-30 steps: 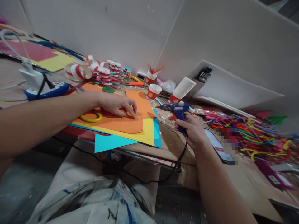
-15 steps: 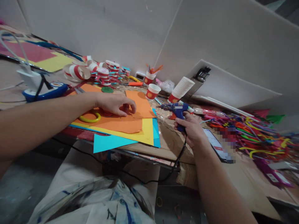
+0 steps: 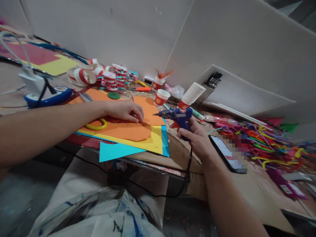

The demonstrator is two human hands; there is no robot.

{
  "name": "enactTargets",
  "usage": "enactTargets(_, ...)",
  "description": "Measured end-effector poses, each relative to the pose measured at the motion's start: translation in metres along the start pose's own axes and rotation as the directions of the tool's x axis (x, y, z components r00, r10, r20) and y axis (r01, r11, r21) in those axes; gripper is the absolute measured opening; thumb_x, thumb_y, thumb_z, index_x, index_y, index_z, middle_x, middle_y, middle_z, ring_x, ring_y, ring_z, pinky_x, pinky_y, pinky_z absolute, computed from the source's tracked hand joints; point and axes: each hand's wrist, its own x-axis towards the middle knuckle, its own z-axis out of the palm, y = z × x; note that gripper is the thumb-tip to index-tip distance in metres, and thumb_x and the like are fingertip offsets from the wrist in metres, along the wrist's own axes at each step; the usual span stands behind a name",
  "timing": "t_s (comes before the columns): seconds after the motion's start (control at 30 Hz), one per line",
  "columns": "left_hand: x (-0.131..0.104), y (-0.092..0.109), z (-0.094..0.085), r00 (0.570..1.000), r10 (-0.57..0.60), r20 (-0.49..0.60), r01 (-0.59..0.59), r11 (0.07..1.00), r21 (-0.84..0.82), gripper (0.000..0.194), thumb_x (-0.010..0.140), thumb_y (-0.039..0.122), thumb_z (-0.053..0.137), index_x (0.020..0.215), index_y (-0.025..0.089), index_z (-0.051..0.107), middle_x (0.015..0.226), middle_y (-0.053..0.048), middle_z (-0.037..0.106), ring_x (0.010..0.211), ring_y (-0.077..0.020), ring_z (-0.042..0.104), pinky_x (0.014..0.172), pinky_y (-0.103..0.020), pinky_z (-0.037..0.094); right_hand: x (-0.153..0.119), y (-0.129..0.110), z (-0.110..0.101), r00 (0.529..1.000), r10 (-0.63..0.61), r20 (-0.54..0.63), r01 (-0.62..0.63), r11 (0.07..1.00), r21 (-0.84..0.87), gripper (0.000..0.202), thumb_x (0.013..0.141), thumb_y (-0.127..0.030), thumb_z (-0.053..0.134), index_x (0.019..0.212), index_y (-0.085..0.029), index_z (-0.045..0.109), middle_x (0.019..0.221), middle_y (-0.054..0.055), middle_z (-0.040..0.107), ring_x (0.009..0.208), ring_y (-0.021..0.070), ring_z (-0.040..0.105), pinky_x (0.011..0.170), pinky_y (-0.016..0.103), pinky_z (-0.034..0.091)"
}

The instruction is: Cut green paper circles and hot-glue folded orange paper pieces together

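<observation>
In my right hand [image 3: 196, 133] is a blue hot glue gun [image 3: 179, 115]; the fingers wrap round its handle, near the orange trigger. Its nozzle points left, short of my left hand [image 3: 127, 111], with a gap between them. That hand rests on orange paper [image 3: 130, 131], its fingertips curled down and pressed together at the sheet; what they pinch, if anything, is hidden. Yellow paper [image 3: 156, 144] and blue paper [image 3: 118, 151] lie beneath the orange. Below my left wrist shows the yellow handle of a pair of scissors [image 3: 97, 125], partly covered by the arm.
A paper cup [image 3: 162, 97] and a leaning stack of cups [image 3: 194, 93] stand behind. Cut cup rings [image 3: 110, 80] lie at the back left, near a blue power strip [image 3: 53, 95]. On the right are a phone [image 3: 228, 154] and pipe cleaners [image 3: 271, 141]. The gun's black cord [image 3: 189, 164] hangs over the edge.
My right hand has brought the glue gun left, its nozzle closer to my left hand. The left fingertips have drawn together and shifted slightly at the orange paper.
</observation>
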Motion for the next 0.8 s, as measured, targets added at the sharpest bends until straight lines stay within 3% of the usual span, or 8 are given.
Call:
enactTargets(0.1,0.0,0.0,0.0,1.0,-0.006,-0.02,0.005,0.999,-0.035,0.02,0.088,0.031,0.06,0.096,0.02,0.074,0.103,-0.006,0.07,0.086,-0.011,0.064,0.071,-0.017,0.044,-0.005,-0.007,0.01,0.995,-0.072,0.075,0.081,0.989,-0.123,0.054,0.077,-0.033,0.069,0.129,-0.031,0.053,0.127,0.002,0.06,0.111,0.0232,0.058,0.089,0.037,0.049)
enactTargets(0.2,0.0,0.001,0.0,1.0,-0.004,-0.017,0.003,0.999,-0.038,0.019,0.087,0.029,0.06,0.095,0.019,0.074,0.103,-0.006,0.07,0.088,-0.0112,0.064,0.072,-0.017,0.044,-0.008,-0.008,0.018,0.978,-0.132,0.161,0.169,0.956,-0.241,0.051,0.082,-0.033,0.065,0.132,-0.034,0.052,0.136,0.001,0.056,0.127,0.027,0.049,0.106,0.045,0.039)
enactTargets(0.4,0.0,0.003,-0.002,1.0,-0.007,0.013,0.008,0.999,-0.045,0.019,0.086,0.026,0.061,0.097,0.02,0.074,0.105,-0.007,0.07,0.09,-0.0117,0.064,0.075,-0.017,0.044,-0.009,-0.003,0.019,0.97,-0.128,0.205,0.193,0.922,-0.335,0.051,0.087,-0.032,0.061,0.136,-0.03,0.048,0.137,0.003,0.055,0.127,0.0258,0.049,0.111,0.046,0.033)
enactTargets(0.8,0.001,0.003,-0.002,1.0,-0.012,0.024,0.013,0.999,-0.031,0.017,0.085,0.023,0.062,0.096,0.019,0.074,0.105,-0.006,0.07,0.089,-0.0111,0.064,0.074,-0.016,0.043,-0.007,-0.004,0.02,0.959,-0.137,0.249,0.231,0.887,-0.4,0.048,0.088,-0.028,0.058,0.135,-0.028,0.048,0.132,0.005,0.058,0.123,0.025,0.051,0.107,0.044,0.037)
